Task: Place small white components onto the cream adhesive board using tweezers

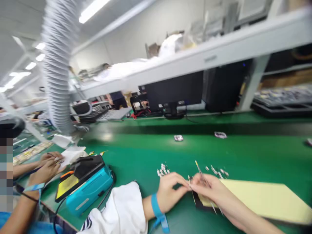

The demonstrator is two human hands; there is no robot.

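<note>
Right hand [207, 188] gripped slim metal tweezers [201, 174], tips down, a narrow gap from the left hand [170, 191], whose fingers pinched in beside them on something too small to tell; a cream pad [260, 201] lay just right, running off toward the worktop's front edge. Two clusters of small white parts [162, 170] sat just beyond the hands on the green worktop [136, 146], with open mat behind them to the far edge. A teal soldering station [87, 191] stood left, near the front edge, beside a co-worker's hands [48, 165].
</note>
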